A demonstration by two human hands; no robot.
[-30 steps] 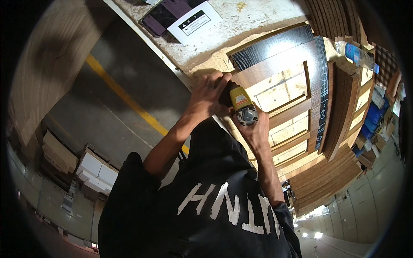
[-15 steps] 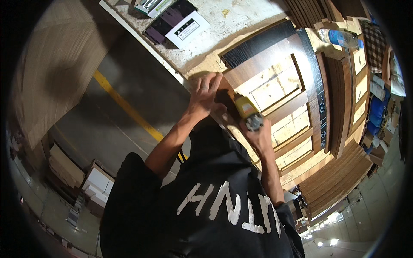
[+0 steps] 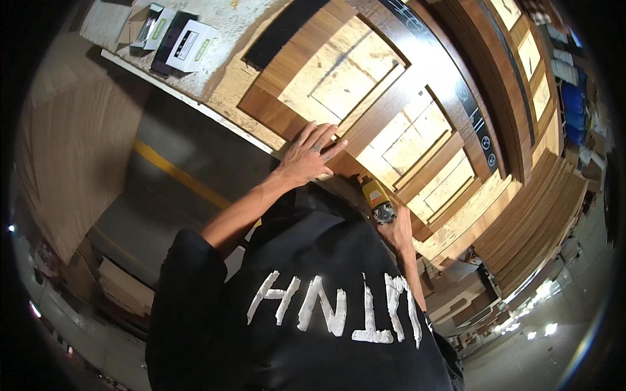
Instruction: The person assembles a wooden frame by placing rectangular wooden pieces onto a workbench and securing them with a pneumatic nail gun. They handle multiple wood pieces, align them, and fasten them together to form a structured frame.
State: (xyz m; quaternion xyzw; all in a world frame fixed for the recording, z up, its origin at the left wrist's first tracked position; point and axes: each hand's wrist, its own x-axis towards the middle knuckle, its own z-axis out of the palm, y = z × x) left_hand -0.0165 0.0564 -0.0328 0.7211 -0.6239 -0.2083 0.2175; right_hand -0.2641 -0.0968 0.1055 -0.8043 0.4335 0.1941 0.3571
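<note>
Head view: the brown wooden frame (image 3: 385, 107) lies on the desk (image 3: 228, 29), rails seemingly joined — the left hand (image 3: 309, 156) rests wide-fingered on its near edge, the right hand (image 3: 396, 228) grips a yellow power tool (image 3: 374, 193) there; what remains is unclear.

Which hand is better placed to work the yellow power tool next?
Probably the right: the right grip holds the yellow power tool at the near edge of the brown wooden frame. The left grip lies spread over that frame, holding no tool.
</note>
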